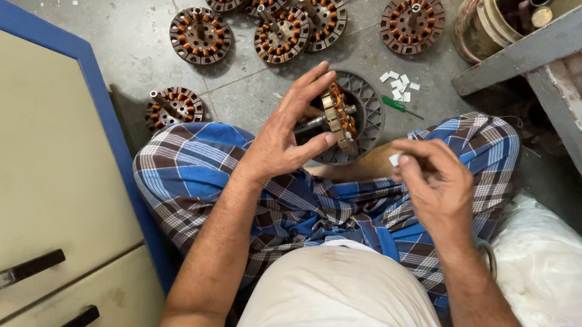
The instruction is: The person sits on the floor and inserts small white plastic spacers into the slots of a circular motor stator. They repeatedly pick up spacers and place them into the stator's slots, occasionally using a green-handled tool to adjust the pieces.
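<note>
I sit on the floor in a blue checked cloth. My left hand [288,135] grips a round motor stator [351,117] with copper coils, tilted on edge above my knee. My right hand [435,185] pinches a small white piece [394,158] between thumb and fingers, just right of the stator and apart from it.
Several more stators [282,34] lie on the grey floor ahead. Small white pieces [398,87] and a green screwdriver [399,106] lie near my knee. A cream cabinet with blue edge [27,165] stands left, a white plastic bag [571,293] right, a grey bench leg [560,39] and bucket [487,22] beyond.
</note>
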